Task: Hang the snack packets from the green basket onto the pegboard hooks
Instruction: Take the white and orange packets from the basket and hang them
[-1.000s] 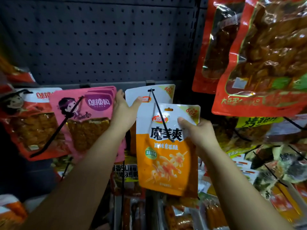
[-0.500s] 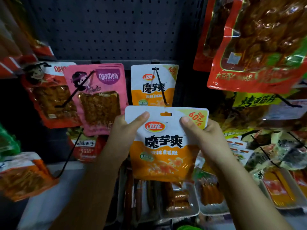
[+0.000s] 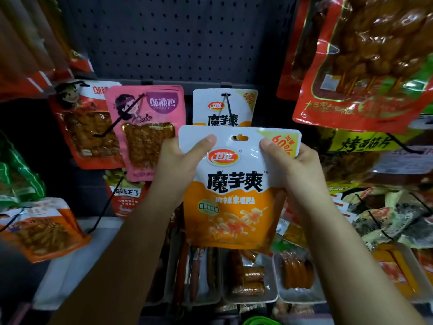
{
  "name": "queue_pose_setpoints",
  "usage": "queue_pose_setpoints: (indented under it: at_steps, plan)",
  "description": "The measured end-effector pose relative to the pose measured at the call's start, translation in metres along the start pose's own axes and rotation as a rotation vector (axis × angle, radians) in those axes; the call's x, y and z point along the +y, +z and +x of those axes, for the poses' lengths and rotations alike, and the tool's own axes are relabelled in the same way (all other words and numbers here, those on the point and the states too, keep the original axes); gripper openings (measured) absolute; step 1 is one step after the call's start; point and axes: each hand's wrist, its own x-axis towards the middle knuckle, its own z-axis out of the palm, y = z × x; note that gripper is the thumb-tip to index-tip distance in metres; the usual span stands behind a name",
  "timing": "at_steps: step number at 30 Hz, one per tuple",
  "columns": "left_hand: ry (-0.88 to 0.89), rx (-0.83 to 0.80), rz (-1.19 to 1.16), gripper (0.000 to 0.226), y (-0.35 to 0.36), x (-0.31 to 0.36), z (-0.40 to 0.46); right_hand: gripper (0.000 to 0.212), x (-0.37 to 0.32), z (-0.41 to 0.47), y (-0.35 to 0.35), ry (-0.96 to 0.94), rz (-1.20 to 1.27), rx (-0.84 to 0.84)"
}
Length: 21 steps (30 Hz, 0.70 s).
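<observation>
1. Both hands hold one white-and-orange snack packet (image 3: 236, 184) upright in front of the pegboard (image 3: 175, 38). The left hand (image 3: 180, 160) pinches its upper left corner, thumb on the front; the right hand (image 3: 293, 165) pinches the upper right corner the same way. The remaining fingers of both hands are hidden behind the packet.
2. The packet's hang hole (image 3: 239, 137) is free, below the hook (image 3: 228, 106), not on it.
3. A matching hung packet (image 3: 223, 106) sits on that hook just above; its lower half is covered by the held one.
4. To the left hang a pink packet (image 3: 145, 127) and a red packet (image 3: 86, 127), the pink one overlapping the red one's right side.
5. Large red packets (image 3: 365, 66) at upper right are cut off by the frame edge.
6. Only a sliver of the green basket (image 3: 260, 321) shows at the bottom edge; its contents cannot be seen.
7. Trays of sausages (image 3: 295, 273) on the shelf below are dim and partly hidden by the forearms.
</observation>
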Motion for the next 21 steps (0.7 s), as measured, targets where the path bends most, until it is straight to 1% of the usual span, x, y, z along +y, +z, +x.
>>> queue_pose_setpoints:
  at_steps: [3,6,9,11,15,17,21]
  plan:
    - [-0.042,0.021,0.011,0.023,-0.001,-0.009,0.004,0.013,0.007,0.005,0.001,0.047,-0.017,0.004]
    - [-0.068,0.024,0.017,0.018,-0.005,-0.02,0.007,0.011,0.017,0.008,0.001,0.064,0.001,-0.008]
    - [-0.053,0.015,0.013,0.007,-0.009,-0.027,0.012,0.008,0.024,0.013,0.0,0.031,-0.002,-0.002]
    - [-0.026,0.013,0.043,0.013,-0.014,-0.032,0.018,0.008,0.028,0.019,-0.002,0.001,-0.027,0.007]
    - [0.03,0.098,0.313,0.01,-0.029,-0.047,0.036,0.009,0.039,0.041,-0.006,-0.009,-0.137,0.051]
    - [0.042,0.123,0.407,0.006,-0.032,-0.052,0.05,0.012,0.044,0.055,-0.006,-0.003,-0.189,0.083]
    - [0.073,0.145,0.55,0.011,-0.031,-0.057,0.085,0.012,0.05,0.089,0.001,0.031,-0.223,0.135]
